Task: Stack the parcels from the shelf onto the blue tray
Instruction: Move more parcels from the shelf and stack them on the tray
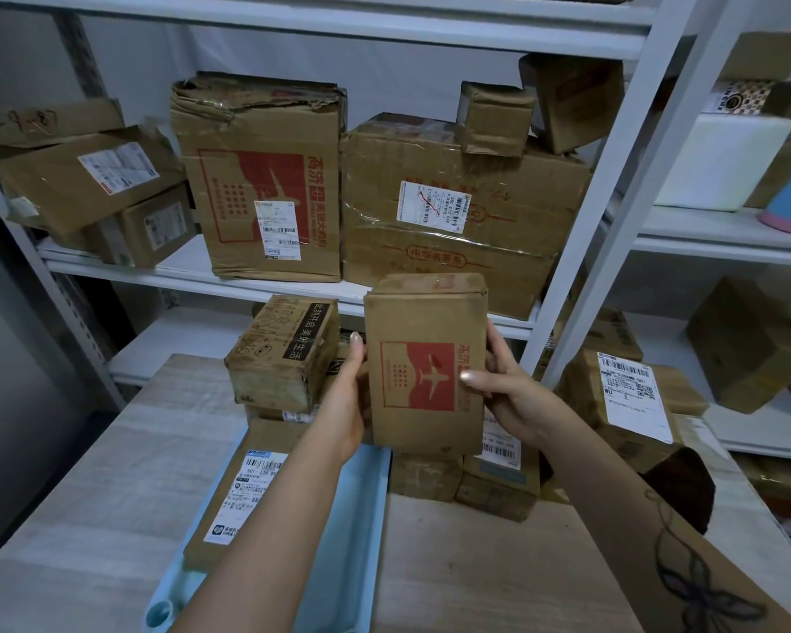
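Cardboard parcel [425,363] with the red print sits upright between your hands, left hand [345,404] and right hand [505,390] clamping its sides. Lower it squarely onto the blue tray [339,518] beneath your left forearm, beside the flat parcel [243,486].

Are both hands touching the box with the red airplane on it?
Touching. The head view shows the left hand pressed on one side of the red airplane box and the right hand on the other.
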### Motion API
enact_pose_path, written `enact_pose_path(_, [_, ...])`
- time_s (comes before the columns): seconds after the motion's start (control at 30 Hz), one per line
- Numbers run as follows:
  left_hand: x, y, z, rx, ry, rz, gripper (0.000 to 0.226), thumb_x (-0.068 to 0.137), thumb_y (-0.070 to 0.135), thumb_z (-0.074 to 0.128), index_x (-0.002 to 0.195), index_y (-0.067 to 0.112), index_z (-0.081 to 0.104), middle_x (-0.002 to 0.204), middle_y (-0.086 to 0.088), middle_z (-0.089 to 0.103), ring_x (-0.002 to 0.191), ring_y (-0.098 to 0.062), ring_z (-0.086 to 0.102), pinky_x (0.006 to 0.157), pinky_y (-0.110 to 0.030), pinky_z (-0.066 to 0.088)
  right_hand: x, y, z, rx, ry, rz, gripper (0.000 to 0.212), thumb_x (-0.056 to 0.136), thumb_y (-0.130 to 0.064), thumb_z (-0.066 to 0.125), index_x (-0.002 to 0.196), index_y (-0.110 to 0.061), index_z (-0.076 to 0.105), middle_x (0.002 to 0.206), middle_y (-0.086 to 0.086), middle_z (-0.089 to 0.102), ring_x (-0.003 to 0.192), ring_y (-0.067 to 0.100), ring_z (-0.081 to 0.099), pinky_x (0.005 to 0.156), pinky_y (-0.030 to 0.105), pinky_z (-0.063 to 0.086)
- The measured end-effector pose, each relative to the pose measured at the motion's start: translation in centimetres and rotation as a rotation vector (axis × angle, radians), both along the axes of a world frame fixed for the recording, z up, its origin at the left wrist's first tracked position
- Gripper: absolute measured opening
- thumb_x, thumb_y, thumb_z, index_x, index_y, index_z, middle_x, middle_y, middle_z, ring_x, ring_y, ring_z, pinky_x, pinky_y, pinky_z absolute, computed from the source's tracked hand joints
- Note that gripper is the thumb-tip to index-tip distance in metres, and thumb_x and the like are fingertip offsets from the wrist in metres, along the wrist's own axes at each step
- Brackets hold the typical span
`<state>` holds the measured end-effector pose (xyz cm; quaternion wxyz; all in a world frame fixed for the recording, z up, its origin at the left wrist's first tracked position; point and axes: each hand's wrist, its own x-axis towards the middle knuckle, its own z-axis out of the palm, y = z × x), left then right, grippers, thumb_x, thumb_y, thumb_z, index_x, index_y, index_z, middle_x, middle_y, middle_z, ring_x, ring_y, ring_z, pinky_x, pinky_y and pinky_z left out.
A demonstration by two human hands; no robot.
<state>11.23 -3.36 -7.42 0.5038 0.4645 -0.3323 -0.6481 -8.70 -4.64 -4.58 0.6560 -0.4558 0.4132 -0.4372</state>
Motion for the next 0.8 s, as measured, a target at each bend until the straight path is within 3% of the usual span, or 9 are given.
enact_pose_path(0.03, [0.1,-0.1,0.1,-0.013,-0.002,0.018,0.061,0.087,0.068,0.027,0.091,0.026,0.07,0.088,0.0,0.075,0.084,-0.016,0.07,0.074,-0.036,0.051,0.3,0.2,0.6,-0.001,-0.032,-0.037,0.083,0.076,-0.022,0.072,0.146,-0.027,0.029,0.137,0.008,0.051,0.123,0.029,0.051,0.086,0.037,0.048])
enact_pose_path(0.1, [0.1,-0.1,0.5,-0.027,0.028,0.089,0.069,0.071,0.083,0.039,0.092,0.023,0.066,0.089,-0.001,0.068,0.078,-0.017,0.063,0.068,-0.032,0.045,0.9,0.6,1.8,0.053,-0.105,-0.108,0.053,0.091,-0.048,0.045,0.137,-0.022,0.047,0.127,0.008,0.059,0.115,0.028,0.056,0.078,0.037,0.046])
enact_pose_path(0.17, [0.2,-0.3,0.3,-0.03,0.061,0.102,0.085,0.047,0.091,0.053,0.096,0.021,0.06,0.088,-0.005,0.058,0.074,-0.019,0.056,0.063,-0.032,0.038,1.0,0.6,2.3,0.104,-0.14,-0.128,0.054,0.095,-0.055,0.029,0.119,-0.02,0.062,0.115,0.008,0.068,0.108,0.027,0.062,0.081,0.041,0.048])
enact_pose_path(0.23, [0.2,-0.1,0.1,-0.061,0.091,0.08,0.075,0.065,0.082,0.045,0.097,0.017,0.063,0.087,-0.002,0.069,0.075,-0.017,0.066,0.065,-0.03,0.043,1.5,0.8,2.7,0.108,-0.111,-0.111,0.051,0.094,-0.054,0.033,0.105,-0.019,0.068,0.108,0.008,0.071,0.105,0.028,0.064,0.09,0.045,0.048])
enact_pose_path(0.37, [-0.1,0.3,0.3,-0.067,0.173,0.016,0.055,0.093,0.059,0.024,0.1,0.023,0.066,0.088,0.001,0.075,0.083,-0.011,0.071,0.074,-0.032,0.049,2.3,1.0,2.9,0.082,-0.077,-0.113,0.039,0.093,-0.046,0.042,0.107,-0.02,0.068,0.116,0.009,0.068,0.113,0.029,0.061,0.103,0.05,0.041])
enact_pose_path(0.5, [0.0,0.7,0.8,-0.038,0.207,0.021,0.056,0.083,0.063,0.033,0.106,0.023,0.065,0.099,-0.002,0.073,0.098,-0.019,0.064,0.087,-0.037,0.047,2.3,1.0,3.2,0.027,-0.099,-0.116,0.039,0.095,-0.038,0.041,0.118,-0.014,0.062,0.116,0.009,0.067,0.117,0.032,0.058,0.103,0.05,0.041])
enact_pose_path(0.6, [0.0,0.7,1.0,-0.01,0.168,-0.037,0.064,0.07,0.069,0.037,0.108,0.026,0.065,0.11,-0.004,0.07,0.101,-0.022,0.063,0.097,-0.041,0.039,2.2,1.3,3.6,0.061,-0.111,-0.156,0.043,0.096,-0.046,0.037,0.106,-0.015,0.066,0.1,0.006,0.072,0.103,0.028,0.064,0.09,0.044,0.049])
enact_pose_path(0.7, [0.6,0.5,1.2,0.106,0.122,-0.131,0.084,0.067,0.085,0.017,0.104,0.031,0.068,0.099,-0.005,0.074,0.099,-0.03,0.062,0.098,-0.059,0.033,2.2,1.3,3.4,0.066,-0.109,-0.161,0.042,0.097,-0.044,0.036,0.097,-0.015,0.067,0.085,0.003,0.074,0.086,0.022,0.068,0.078,0.041,0.052])
enact_pose_path(0.8, [0.8,0.5,1.2,0.195,0.176,-0.187,0.098,0.055,0.092,0.014,0.093,0.027,0.076,0.102,-0.013,0.073,0.098,-0.035,0.065,0.09,-0.064,0.042,2.3,1.1,3.2,-0.03,-0.1,-0.168,0.043,0.1,-0.033,0.033,0.084,-0.008,0.064,0.077,-0.004,0.071,0.071,0.004,0.069,0.069,0.027,0.054])
